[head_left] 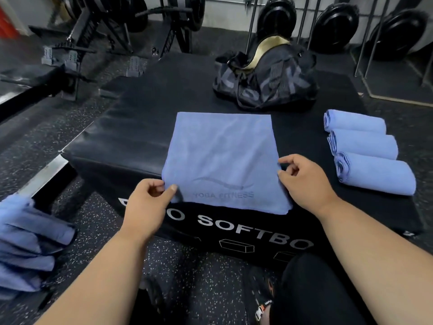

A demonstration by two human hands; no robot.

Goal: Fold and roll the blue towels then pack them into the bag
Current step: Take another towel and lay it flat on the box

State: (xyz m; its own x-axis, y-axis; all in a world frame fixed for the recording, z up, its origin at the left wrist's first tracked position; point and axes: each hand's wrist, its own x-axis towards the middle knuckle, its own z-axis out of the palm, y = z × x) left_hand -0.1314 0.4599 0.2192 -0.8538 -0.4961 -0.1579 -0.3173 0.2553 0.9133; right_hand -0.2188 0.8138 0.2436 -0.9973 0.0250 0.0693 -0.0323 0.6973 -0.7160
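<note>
done: three rolled blue towels on black padded worktop | now: left hand, right hand grip pinching flat blue towel edges | left: unfolded blue pile, open black duffel bag unpacked

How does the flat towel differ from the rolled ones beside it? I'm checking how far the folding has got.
The flat towel lies spread out, its near edge hanging over the box; the three rolled towels are tight cylinders lying side by side on top. The left hand and right hand pinch the flat towel's sides; nothing touches the rolled towels. The flat towel shows printed lettering; the rolled towels show none. All are the same blue.
</note>
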